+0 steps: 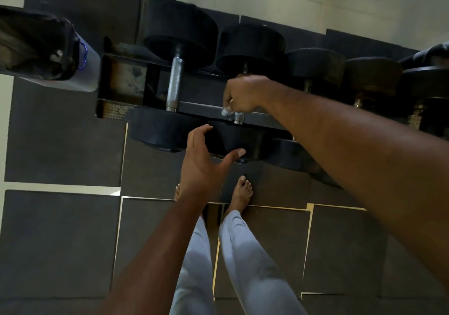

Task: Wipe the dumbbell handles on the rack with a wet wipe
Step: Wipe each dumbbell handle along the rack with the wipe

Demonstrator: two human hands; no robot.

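Black dumbbells lie side by side across a dark rack (204, 107). The leftmost dumbbell shows its bare knurled steel handle (174, 81). My right hand (243, 96) is curled round the handle of the second dumbbell (250, 45), with a bit of white wet wipe (226, 112) showing under its fingers. Only that handle's near end (238, 118) shows. My left hand (206, 161) hovers with spread fingers at the near weight head (237, 142) of the same dumbbell; I cannot tell whether it touches.
More dumbbells (371, 79) continue along the rack to the right. A white bin with a black liner (46, 47) stands left of the rack. Dark rubber floor mats (60, 241) lie below, and my bare feet (239, 190) stand close to the rack.
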